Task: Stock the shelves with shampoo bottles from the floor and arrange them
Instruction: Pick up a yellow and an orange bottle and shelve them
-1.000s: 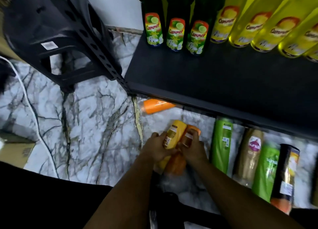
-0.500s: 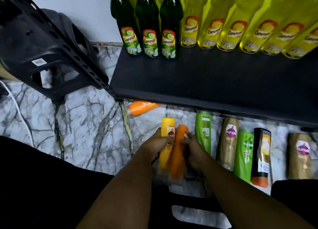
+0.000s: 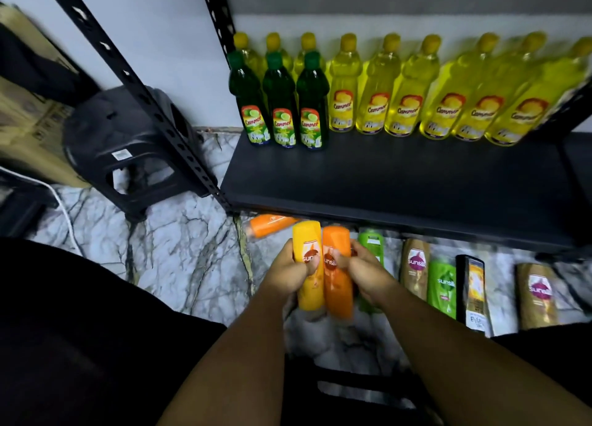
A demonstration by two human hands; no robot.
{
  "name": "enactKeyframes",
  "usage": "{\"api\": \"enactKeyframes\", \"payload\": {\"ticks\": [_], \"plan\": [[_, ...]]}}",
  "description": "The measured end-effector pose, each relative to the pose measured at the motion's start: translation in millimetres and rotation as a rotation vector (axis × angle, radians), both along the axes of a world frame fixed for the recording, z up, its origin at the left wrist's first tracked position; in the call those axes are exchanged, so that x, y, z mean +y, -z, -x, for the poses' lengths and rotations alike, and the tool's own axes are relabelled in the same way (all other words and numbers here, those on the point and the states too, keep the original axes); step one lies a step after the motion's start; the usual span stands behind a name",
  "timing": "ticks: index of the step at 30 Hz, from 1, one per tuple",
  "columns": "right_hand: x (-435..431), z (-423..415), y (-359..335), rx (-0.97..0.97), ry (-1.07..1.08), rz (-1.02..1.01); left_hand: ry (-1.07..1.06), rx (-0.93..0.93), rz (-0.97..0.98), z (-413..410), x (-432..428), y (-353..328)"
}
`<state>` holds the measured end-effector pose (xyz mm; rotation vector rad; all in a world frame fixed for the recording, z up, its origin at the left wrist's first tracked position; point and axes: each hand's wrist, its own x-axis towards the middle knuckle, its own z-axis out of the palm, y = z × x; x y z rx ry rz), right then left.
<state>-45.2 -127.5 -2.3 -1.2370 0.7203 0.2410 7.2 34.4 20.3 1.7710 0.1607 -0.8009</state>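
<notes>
A person's left hand (image 3: 288,272) grips a yellow shampoo bottle (image 3: 308,238) and the right hand (image 3: 365,273) grips an orange shampoo bottle (image 3: 337,243). The two bottles are held upright and touching side by side, their Sunsilk labels facing the camera, thumbs pressed across the fronts. Both are held just above the marble floor (image 3: 179,259), in front of the near edge of the black shelf (image 3: 400,182).

More shampoo lies on the floor along that edge. A second orange bottle (image 3: 272,224) rests on its side to the left, partly under the shelf. To the right of the hands lie a green bottle (image 3: 371,243), partly hidden by the right hand, then a beige bottle (image 3: 415,272), another green bottle (image 3: 443,284), a black bottle (image 3: 474,294) and, well apart at far right, a second beige bottle (image 3: 538,297).

On the shelf, three dark green dish-liquid bottles (image 3: 280,105) stand at the left, with a row of yellow dish-liquid bottles (image 3: 403,102) running right along the far wall; the near part of the shelf is bare.

Left of the rack's perforated upright (image 3: 144,99), a black plastic stool (image 3: 128,147) stands on the floor, beside a cardboard box (image 3: 25,127) and a white cable (image 3: 64,208).
</notes>
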Motion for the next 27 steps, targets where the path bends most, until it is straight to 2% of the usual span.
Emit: {"api": "enactKeyframes", "payload": {"ticks": [6, 8, 14, 20, 27], "plan": [[9, 25, -15, -0.022, -0.202, 0.263, 0.078, -0.183, -0.086, 23, 14, -16], [9, 32, -17, -0.042, -0.242, 0.301, 0.137, -0.214, -0.082, 28, 18, -16], [4, 39, -29, -0.059, -0.331, 0.364, 0.32, -0.269, -0.242, 37, 23, -19], [8, 33, -35, -0.057, -0.369, 0.42, 0.334, -0.357, -0.263, 35, 26, -18], [5, 39, -39, -0.128, -0.558, 0.588, 0.262, -0.388, -0.298, 28, 24, -14]]}}
